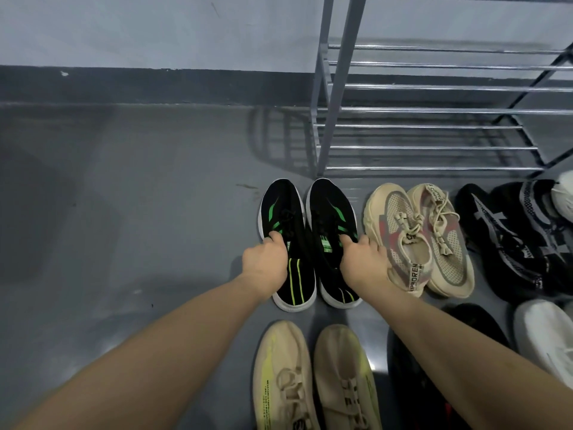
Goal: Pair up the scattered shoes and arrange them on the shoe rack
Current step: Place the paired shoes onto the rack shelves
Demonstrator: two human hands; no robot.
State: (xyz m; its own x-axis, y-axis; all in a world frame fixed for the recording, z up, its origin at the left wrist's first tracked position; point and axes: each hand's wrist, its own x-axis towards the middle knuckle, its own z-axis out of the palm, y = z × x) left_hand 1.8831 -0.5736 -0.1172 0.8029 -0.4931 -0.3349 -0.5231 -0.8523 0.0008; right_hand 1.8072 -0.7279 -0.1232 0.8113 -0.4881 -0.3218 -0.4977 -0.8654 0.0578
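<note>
Two black sneakers with green stripes stand side by side on the grey floor, toes toward the wall. My left hand (266, 262) grips the left black shoe (283, 212) at its collar. My right hand (362, 262) grips the right black shoe (330, 209) the same way. The metal shoe rack (434, 88) stands beyond them at the upper right, and its visible bars carry no shoes.
A beige mesh pair (421, 237) lies right of the black shoes. A black-and-grey pair (514, 237) sits further right, white shoes (545, 336) at the right edge. A cream-and-yellow pair (313, 377) lies nearest me. The wall runs along the back.
</note>
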